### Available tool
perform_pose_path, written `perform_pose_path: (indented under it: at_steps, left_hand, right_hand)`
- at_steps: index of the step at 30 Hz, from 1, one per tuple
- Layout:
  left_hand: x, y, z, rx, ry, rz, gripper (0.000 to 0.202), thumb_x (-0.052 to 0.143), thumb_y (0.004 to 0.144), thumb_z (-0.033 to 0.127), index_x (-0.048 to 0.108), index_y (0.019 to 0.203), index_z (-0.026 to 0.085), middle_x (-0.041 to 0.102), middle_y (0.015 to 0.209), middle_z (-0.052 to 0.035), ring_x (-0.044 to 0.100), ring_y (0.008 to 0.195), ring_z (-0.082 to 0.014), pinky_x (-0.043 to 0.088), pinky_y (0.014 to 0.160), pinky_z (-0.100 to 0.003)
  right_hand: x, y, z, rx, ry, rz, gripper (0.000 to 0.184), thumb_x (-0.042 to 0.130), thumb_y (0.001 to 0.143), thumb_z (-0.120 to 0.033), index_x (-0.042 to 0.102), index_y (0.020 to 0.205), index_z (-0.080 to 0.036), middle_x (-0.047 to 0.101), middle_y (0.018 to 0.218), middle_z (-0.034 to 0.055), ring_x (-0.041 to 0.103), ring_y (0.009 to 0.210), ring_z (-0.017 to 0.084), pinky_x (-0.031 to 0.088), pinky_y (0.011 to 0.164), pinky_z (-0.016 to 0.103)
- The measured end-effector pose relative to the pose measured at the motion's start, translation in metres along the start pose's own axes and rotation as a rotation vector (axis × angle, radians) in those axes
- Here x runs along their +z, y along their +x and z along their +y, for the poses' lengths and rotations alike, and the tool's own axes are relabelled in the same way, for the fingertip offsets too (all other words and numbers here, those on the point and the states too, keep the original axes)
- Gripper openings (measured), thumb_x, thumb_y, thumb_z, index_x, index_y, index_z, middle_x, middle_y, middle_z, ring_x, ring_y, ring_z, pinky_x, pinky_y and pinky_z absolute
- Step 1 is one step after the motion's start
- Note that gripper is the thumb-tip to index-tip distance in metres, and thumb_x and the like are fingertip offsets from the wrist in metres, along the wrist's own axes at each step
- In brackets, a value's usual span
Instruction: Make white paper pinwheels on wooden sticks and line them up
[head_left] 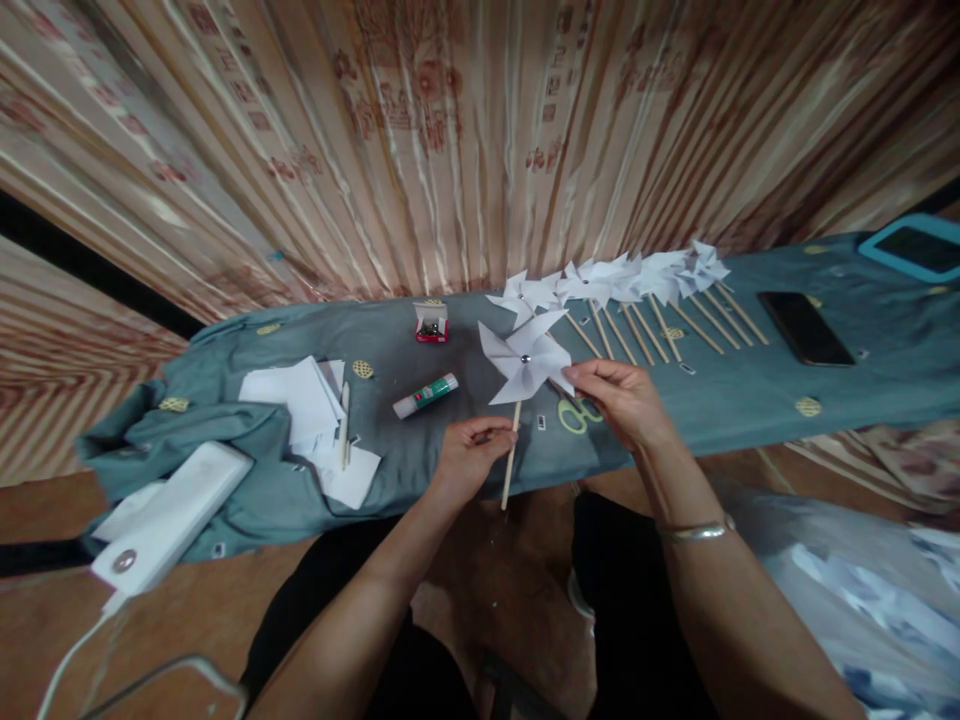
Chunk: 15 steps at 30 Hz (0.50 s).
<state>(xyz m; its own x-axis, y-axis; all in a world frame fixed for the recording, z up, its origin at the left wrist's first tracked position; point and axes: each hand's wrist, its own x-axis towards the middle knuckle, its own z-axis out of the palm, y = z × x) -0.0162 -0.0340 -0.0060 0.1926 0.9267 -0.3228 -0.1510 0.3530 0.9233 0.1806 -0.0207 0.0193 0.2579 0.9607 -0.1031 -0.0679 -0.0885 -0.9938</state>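
A white paper pinwheel (pixel 536 375) with a shiny pin at its centre stands nearly upright in front of me. My left hand (pixel 471 452) pinches its wooden stick (pixel 510 470) below the blades. With thumb and fingertips, my right hand (pixel 616 395) grips the tip of the right-hand blade. Behind that hand lie scissors with light green handles (pixel 574 416), partly hidden. To the left are a green and white glue stick (pixel 426 396) and an open red box of pins (pixel 432 328). Several finished pinwheels (pixel 626 278) lie in an overlapping row at the back.
White paper sheets (pixel 300 395) and loose sticks (pixel 344 425) lie on the left of the green cloth. A white power bank (pixel 176 515) with a cable sits at the near left edge. A dark phone (pixel 806 328) and a blue-framed tablet (pixel 915 248) are on the right. Curtains hang behind.
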Motion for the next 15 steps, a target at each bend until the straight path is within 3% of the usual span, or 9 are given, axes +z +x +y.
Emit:
perform_pose_path:
  at_steps: [7,15]
  left_hand:
    - [0.000,0.001,0.002,0.025,-0.001,0.038,0.018,0.079,0.051,0.024,0.074,0.066,0.016,0.068,0.060,-0.0005,0.055,0.055,-0.0099,0.044,0.057,-0.022]
    - [0.002,0.002,0.003,0.041,-0.006,0.054,0.012,0.075,0.053,0.020,0.074,0.064,0.016,0.068,0.058,0.0003,0.054,0.054,-0.0092,0.043,0.056,-0.021]
  right_hand:
    - [0.012,-0.006,-0.001,0.066,0.038,-0.082,0.033,0.088,0.048,-0.044,0.069,0.058,-0.020,0.056,0.052,-0.0043,0.042,0.049,0.006,0.028,0.046,0.021]
    - [0.021,-0.011,0.003,0.027,0.010,-0.165,0.038,0.085,0.053,-0.047,0.062,0.052,-0.018,0.049,0.051,-0.0055,0.037,0.051,0.006,0.026,0.048,0.022]
